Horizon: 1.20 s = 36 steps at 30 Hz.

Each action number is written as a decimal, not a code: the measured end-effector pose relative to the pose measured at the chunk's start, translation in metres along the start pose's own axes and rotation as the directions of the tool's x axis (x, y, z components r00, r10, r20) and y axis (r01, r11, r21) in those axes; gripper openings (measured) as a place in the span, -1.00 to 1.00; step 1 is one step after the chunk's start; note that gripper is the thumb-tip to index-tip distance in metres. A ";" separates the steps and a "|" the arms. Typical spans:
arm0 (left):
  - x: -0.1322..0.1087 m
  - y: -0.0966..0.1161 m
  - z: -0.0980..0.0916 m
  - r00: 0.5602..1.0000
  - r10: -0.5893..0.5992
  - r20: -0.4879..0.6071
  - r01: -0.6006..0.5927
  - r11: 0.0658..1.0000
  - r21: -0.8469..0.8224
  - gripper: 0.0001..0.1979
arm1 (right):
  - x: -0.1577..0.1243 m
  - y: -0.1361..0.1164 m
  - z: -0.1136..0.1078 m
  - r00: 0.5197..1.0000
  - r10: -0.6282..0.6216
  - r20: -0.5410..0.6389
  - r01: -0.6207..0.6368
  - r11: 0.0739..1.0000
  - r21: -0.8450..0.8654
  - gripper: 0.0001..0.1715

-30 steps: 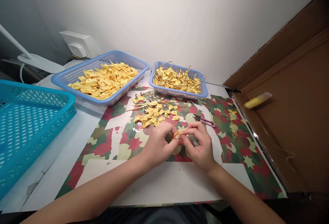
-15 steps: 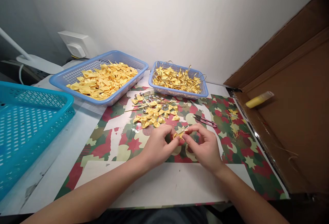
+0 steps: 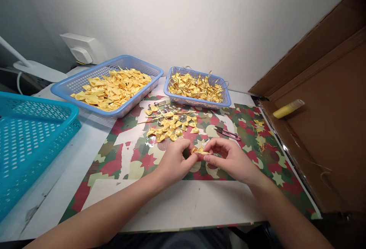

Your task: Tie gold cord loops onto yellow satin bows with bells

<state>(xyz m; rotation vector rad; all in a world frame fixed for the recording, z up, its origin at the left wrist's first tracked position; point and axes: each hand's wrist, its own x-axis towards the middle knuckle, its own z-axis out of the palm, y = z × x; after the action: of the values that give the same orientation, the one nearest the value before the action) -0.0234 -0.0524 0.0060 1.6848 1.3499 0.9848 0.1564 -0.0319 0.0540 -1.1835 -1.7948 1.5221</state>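
Note:
Between my two hands is a small yellow ribbon bow with a thin gold cord along it. My left hand pinches its left end between thumb and fingertips. At the other end, my right hand has thumb and forefinger closed on the bow and cord. Fingers hide part of the bow. Just beyond my hands lies a loose pile of yellow bows, with gold cords and small silver bells among them. Thread snips with a pinkish handle lie beyond my right hand.
A large blue basket of yellow bows stands at the back left. Beside it, a smaller blue basket holds bows with gold cords. A turquoise basket is at far left. Cardboard with a yellow tube borders the right.
My right hand has turned and flattened, its thumb now lying along the cord. The bow has tilted flatter between my fingers. My left hand keeps its pinch.

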 end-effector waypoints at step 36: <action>0.000 0.000 -0.001 0.997 -0.055 0.056 0.056 0.998 -0.018 -0.78 | 0.004 0.001 -0.009 0.970 0.175 0.168 -0.213 0.946 0.245 -0.73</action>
<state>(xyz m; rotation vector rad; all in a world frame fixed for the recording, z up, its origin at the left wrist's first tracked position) -0.0239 -0.0521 0.0063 1.6391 1.3398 0.9107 0.1621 -0.0235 0.0543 -1.1716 -1.5374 1.9357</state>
